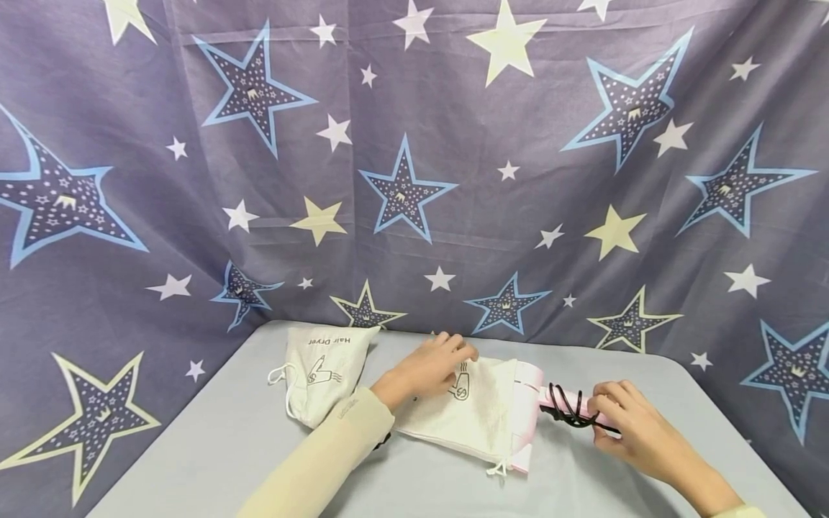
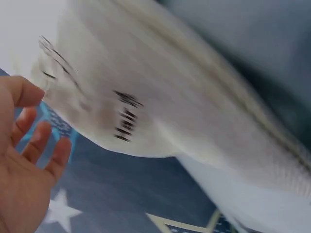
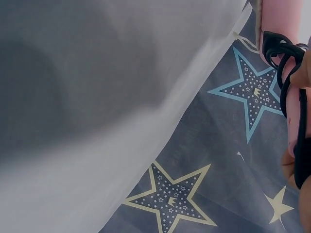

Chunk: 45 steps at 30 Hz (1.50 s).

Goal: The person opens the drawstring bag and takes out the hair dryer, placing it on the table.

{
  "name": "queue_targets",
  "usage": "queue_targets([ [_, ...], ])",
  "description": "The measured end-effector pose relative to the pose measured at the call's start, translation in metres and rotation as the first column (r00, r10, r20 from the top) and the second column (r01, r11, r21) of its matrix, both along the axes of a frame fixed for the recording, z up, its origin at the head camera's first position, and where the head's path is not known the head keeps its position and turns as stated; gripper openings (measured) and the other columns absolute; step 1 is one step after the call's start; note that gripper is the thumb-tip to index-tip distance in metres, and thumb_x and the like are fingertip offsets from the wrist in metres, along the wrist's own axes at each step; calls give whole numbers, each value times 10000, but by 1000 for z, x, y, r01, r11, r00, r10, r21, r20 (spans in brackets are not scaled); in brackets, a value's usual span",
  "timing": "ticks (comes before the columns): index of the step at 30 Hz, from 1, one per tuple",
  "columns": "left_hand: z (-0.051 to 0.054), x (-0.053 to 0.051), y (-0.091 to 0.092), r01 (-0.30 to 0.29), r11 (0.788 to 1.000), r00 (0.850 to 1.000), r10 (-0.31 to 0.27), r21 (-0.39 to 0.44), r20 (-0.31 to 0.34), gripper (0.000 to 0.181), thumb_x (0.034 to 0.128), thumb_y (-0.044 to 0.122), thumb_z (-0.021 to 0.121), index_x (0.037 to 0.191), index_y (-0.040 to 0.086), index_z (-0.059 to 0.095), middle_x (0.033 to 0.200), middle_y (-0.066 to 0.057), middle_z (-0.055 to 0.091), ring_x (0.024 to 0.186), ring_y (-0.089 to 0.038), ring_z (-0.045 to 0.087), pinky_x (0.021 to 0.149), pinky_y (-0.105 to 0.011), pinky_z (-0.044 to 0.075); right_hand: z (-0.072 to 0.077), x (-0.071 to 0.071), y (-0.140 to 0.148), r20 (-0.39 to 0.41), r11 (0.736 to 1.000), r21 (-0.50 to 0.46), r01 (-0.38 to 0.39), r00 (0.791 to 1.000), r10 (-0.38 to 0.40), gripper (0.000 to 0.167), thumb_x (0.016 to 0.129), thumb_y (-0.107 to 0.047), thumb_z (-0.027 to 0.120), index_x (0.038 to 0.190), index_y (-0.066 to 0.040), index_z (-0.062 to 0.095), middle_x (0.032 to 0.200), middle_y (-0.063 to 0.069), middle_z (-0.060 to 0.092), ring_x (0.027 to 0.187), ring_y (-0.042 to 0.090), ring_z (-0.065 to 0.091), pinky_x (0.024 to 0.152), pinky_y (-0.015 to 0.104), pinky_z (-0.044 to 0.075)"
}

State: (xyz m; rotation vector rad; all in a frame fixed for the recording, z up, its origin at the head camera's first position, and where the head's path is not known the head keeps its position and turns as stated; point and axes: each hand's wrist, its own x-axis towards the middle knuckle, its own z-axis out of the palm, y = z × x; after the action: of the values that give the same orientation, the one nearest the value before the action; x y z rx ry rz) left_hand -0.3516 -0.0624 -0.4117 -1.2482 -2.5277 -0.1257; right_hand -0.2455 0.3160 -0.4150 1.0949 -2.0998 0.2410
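A pink hair dryer (image 1: 527, 410) lies partly inside a cream drawstring bag (image 1: 486, 421). The bag covers the rest of it. Its handle (image 3: 293, 109) sticks out to the right, with a black cord (image 3: 283, 53) coiled around it. My right hand (image 1: 637, 432) grips this handle and cord between thumb and fingers. At the far left part of the bag is my left hand (image 1: 427, 367), its fingers spread and loosely bent. In the left wrist view, that hand (image 2: 24, 160) is beside the bag (image 2: 141, 92) with its thumb close to the cloth; whether it touches cannot be told.
A second cream drawstring bag (image 1: 324, 374), printed "Hair Dryer", lies on the left of the grey table (image 1: 570, 489). Something dark (image 1: 382, 441) shows under my left forearm. A star-patterned curtain (image 1: 414, 259) hangs behind the table.
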Motion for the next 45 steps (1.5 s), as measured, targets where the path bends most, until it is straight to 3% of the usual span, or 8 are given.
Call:
queue_targets([
  [3,7,14,5,103,994,995,-103,-34,-10,416,920,113,637,1296,280,569,1155,68,563,945,-110,459,820,-249,419,0,-1,0,-10,1000,1,-3,1000,3,290,647,-136,659,933,-174,635,1052,-27,588,930,152,496,815,299,409],
  [7,10,32,11,229,970,973,-230,-77,-5,284,970,250,647,1247,265,589,1168,78,567,974,-84,481,865,-211,422,-1,-2,2,-19,1000,-3,-5,1000,4,296,641,-138,658,933,-181,637,1049,-36,587,930,146,496,812,298,412],
  [10,9,45,17,292,948,956,-294,-126,5,294,962,394,666,1213,258,593,1156,80,546,993,-76,477,876,-193,411,-2,-3,3,-20,1000,-6,-4,1000,4,290,643,-139,654,928,-188,636,1048,-46,586,928,138,494,808,296,413],
  [14,7,63,26,328,920,941,-337,-217,-8,350,916,505,694,1153,270,589,1071,96,506,957,-66,460,808,-161,386,-2,-3,3,-12,1000,-4,6,1000,-6,296,637,-132,660,925,-195,634,1047,-56,583,931,131,491,807,292,413],
  [20,1,81,36,287,908,948,-315,-304,-46,356,836,509,779,1056,300,592,1012,144,513,889,-41,458,641,-155,351,-3,-3,2,-11,1000,-2,12,1000,-12,323,619,-124,675,929,-203,631,1047,-59,579,928,133,488,807,293,406],
  [24,-6,84,38,249,907,960,-277,-339,-35,316,818,364,810,1027,301,581,984,169,527,850,-30,483,604,-165,369,-4,-3,2,-15,1000,-2,12,1000,-12,328,609,-120,681,924,-194,633,1041,-58,582,919,133,490,796,294,405],
  [32,-10,86,39,219,928,975,-221,-301,27,320,812,79,746,998,295,600,913,167,540,781,-37,502,569,-181,381,-7,-1,3,22,999,-9,37,999,-37,302,617,-101,680,907,-172,633,1035,-47,585,934,131,492,812,292,400],
  [45,-8,88,33,219,937,976,-215,-273,44,371,763,64,766,1012,282,598,904,158,549,765,-37,511,568,-167,374,-8,-1,9,34,999,-9,54,998,-54,298,619,-119,672,908,-181,630,1041,-52,580,934,121,486,808,285,407],
])
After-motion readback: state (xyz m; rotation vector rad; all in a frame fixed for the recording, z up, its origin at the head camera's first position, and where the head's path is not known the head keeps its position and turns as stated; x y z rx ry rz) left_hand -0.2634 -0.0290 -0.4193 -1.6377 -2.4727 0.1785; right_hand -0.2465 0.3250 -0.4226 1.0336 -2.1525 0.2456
